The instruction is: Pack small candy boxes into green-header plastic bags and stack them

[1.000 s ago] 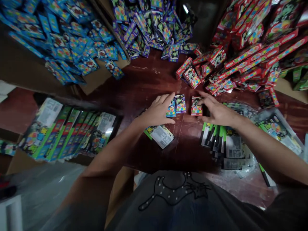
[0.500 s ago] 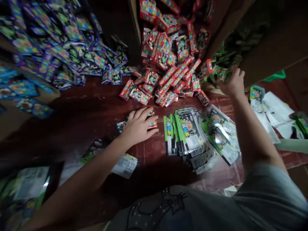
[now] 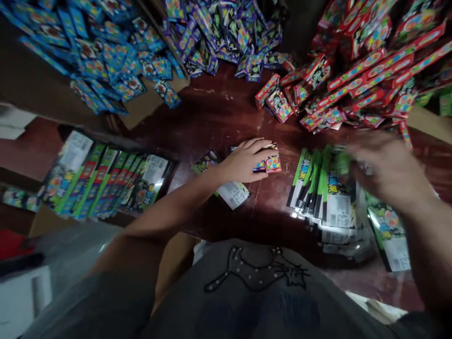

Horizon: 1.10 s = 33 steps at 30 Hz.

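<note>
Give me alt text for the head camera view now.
A person's left hand partly covers small printed boxes on a dark red table, while the motion-blurred right hand appears to hold a small green pack over green-and-black plastic pouches. Heaps of blue packs, purple packs and red boxes lie beyond.

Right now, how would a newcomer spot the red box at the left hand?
On the dark red tabletop, find the left hand near the middle of the view. The red box shows at that hand's right edge, immediately right of a purple box. Unlike the red boxes heaped farther back, it lies partly under the hand.
</note>
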{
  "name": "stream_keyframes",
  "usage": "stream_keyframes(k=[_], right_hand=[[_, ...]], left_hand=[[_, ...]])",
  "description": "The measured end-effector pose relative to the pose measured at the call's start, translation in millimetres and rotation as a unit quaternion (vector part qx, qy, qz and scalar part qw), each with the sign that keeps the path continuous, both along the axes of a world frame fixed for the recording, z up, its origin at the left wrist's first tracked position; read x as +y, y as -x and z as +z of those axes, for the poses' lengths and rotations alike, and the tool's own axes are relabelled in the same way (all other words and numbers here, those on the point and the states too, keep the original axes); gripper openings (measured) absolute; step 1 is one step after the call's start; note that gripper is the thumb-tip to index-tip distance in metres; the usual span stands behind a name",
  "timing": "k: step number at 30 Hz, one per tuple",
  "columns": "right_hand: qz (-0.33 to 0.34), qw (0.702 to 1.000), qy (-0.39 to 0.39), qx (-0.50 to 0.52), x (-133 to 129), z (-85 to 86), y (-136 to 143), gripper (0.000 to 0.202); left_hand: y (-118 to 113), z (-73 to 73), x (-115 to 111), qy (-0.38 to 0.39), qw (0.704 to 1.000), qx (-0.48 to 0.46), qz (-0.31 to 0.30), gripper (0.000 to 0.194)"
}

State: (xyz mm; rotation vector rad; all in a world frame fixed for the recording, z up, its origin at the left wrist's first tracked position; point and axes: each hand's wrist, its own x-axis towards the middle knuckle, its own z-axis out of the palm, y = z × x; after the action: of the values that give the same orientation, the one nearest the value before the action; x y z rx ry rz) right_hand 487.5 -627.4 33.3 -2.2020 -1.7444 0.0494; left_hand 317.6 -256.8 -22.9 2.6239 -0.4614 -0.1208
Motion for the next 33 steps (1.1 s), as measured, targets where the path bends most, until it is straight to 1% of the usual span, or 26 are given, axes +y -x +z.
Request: stream_keyframes(k=[1, 3, 4, 5, 6, 7, 8, 10, 11, 12, 13, 15, 17, 19, 22, 24, 26, 28, 30, 31, 33], right_hand=[[0.046, 0.999, 0.008, -0.012, 22, -1.5, 13, 0.076], [0.112, 0.993, 0.025, -0.012, 57, -6.6, 24, 0.082], [0.121, 0.992, 0.031, -0.006, 68, -9.4, 23, 0.083], [0.114, 0.993, 0.03, 0.003, 74, -11.8, 19, 0.082], [0.096, 0.995, 0.026, 0.012, 76, -13.6, 14, 0.082], [0.074, 0.997, 0.025, 0.022, 77, -15.0, 9, 0.082], [0.056, 0.998, 0.028, 0.032, 76, -16.3, 6, 0.088], [0.038, 0.996, 0.056, 0.053, 79, -19.7, 8, 0.113], [0.032, 0.995, 0.076, 0.063, 82, -22.1, 13, 0.123], [0.025, 0.993, 0.092, 0.071, 87, -24.6, 20, 0.125], [0.017, 0.992, 0.102, 0.078, 93, -27.2, 27, 0.121], [0.001, 0.991, 0.106, 0.08, 103, -30.8, 37, 0.104], [-0.011, 0.992, 0.106, 0.067, 105, -32.0, 38, 0.093], [-0.008, 0.992, 0.112, 0.057, 103, -31.4, 33, 0.093], [0.021, 0.992, 0.113, 0.059, 106, -30.0, 26, 0.103], [0.032, 0.994, 0.09, 0.044, 121, -31.2, 31, 0.113], [0.048, 0.996, 0.072, 0.023, 145, -35.9, 44, 0.111], [0.083, 0.994, 0.077, 0.007, 172, -44.5, 59, 0.098], [0.113, 0.99, 0.089, -0.009, 192, -55.0, 72, 0.087], [0.113, 0.989, 0.092, -0.016, 199, -59.9, 78, 0.083], [0.09, 0.992, 0.086, -0.024, 205, -67.4, 88, 0.074]], left_hand=[[3, 2.7, 0, 0.006, 1.0, 0.003, -0.003, 0.074], [14, 12.3, 6, 0.016, 1.0, 0.001, 0.002, 0.091], [22, 18.6, 12, 0.02, 1.0, -0.003, 0.007, 0.103], [33, 25.0, 19, 0.02, 1.0, -0.008, 0.009, 0.115], [48, 31.0, 27, 0.014, 1.0, -0.011, 0.007, 0.124], [65, 35.9, 35, 0.001, 1.0, -0.009, -0.001, 0.127], [85, 39.5, 41, -0.016, 1.0, -0.001, -0.017, 0.125], [126, 42.8, 46, -0.056, 0.997, 0.023, -0.055, 0.106], [145, 43.1, 43, -0.075, 0.994, 0.036, -0.067, 0.096], [162, 42.9, 38, -0.091, 0.992, 0.048, -0.07, 0.089], [176, 42.6, 31, -0.105, 0.991, 0.056, -0.065, 0.085], [195, 43.0, 15, -0.133, 0.988, 0.062, -0.04, 0.08], [201, 45.0, 2, -0.158, 0.985, 0.06, -0.025, 0.078], [197, 47.8, -3, -0.17, 0.984, 0.048, -0.023, 0.08], [185, 50.5, -1, -0.159, 0.987, 0.038, -0.013, 0.078], [181, 49.7, 2, -0.142, 0.989, 0.044, 0.014, 0.075], [186, 45.2, 1, -0.128, 0.988, 0.057, 0.065, 0.081], [199, 36.7, -3, -0.12, 0.982, 0.063, 0.131, 0.088], [214, 26.4, -6, -0.118, 0.971, 0.064, 0.197, 0.093], [221, 21.7, -7, -0.119, 0.964, 0.062, 0.23, 0.094], [232, 14.7, -9, -0.121, 0.945, 0.059, 0.298, 0.098]])
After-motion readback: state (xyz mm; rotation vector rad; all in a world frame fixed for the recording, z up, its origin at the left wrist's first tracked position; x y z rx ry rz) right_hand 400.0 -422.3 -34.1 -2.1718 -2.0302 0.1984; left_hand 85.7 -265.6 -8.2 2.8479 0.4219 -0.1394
